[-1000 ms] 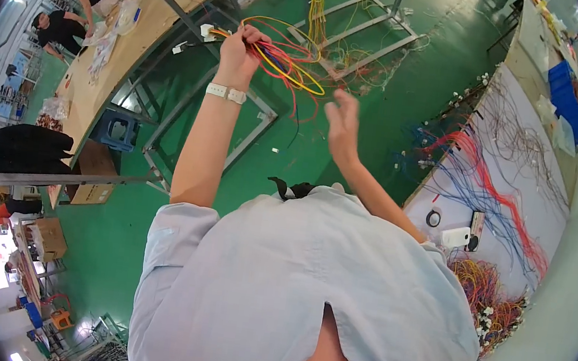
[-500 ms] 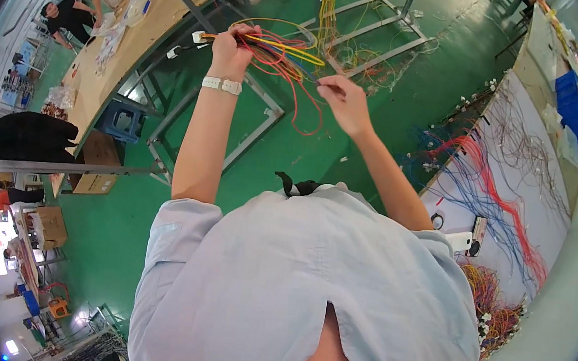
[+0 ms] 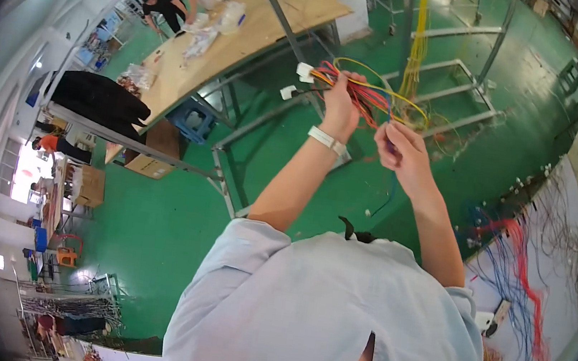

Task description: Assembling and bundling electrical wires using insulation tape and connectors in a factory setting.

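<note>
Left of the wires (image 3: 371, 97), I see a table (image 3: 257, 29) on green floor (image 3: 155, 214). My left hand (image 3: 341, 111) clamps the wires midair, connectors (image 3: 305, 73) pointing left, long axis slanting down rightward (plain even from afar). Right of them, my right hand (image 3: 405, 155) pinches a blue wire (image 3: 393, 186); farther right, a board (image 3: 565, 315).

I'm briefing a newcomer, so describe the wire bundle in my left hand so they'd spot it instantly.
Find the long wooden table at upper left; below its right end is your left hand, with a white wristband. The wire bundle in that hand mixes red and yellow, with a white connector at its left end, unlike the all-yellow strands hanging beyond it.
</note>
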A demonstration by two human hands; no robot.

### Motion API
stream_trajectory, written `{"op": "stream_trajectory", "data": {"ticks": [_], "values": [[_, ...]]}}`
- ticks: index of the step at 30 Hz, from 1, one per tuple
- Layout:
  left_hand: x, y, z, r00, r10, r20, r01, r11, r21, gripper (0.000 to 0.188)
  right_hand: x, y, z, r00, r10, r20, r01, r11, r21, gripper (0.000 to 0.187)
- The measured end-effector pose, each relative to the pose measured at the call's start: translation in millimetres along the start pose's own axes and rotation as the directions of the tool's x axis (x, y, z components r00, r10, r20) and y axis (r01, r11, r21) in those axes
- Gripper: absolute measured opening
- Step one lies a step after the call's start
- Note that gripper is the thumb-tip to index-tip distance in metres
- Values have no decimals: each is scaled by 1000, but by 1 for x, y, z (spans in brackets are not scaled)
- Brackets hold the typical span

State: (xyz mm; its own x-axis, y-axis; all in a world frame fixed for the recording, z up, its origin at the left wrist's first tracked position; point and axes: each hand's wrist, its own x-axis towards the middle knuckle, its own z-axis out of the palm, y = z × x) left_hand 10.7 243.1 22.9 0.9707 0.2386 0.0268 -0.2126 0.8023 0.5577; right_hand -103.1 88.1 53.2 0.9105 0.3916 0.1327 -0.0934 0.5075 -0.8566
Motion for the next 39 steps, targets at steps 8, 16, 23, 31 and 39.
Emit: {"op": "stream_trajectory", "data": {"ticks": [8, 16, 23, 31, 39], "values": [[-17, 16, 11, 962, -97, 254, 84, 995, 62, 18, 6, -81, -25, 973, 44, -227, -56, 997, -49, 27], [-4, 16, 20, 971, -211, 114, 212, 977, 7, 23, 26, 43, -14, 1000, 31, 0, -22, 722, -692, 20], [-27, 22, 21, 828, -542, -144, 561, 798, 220, 22, 42, 42, -47, 870, -486, -77, 12, 177, -984, 21], [-47, 35, 40, 834, -552, -6, 547, 826, 138, 27, 14, 43, -38, 960, -270, -70, -89, -56, -994, 16], [-52, 16, 51, 965, -181, 190, 79, 891, 447, 18, -52, -30, 30, 732, -659, 174, 477, 311, -822, 19]]}}
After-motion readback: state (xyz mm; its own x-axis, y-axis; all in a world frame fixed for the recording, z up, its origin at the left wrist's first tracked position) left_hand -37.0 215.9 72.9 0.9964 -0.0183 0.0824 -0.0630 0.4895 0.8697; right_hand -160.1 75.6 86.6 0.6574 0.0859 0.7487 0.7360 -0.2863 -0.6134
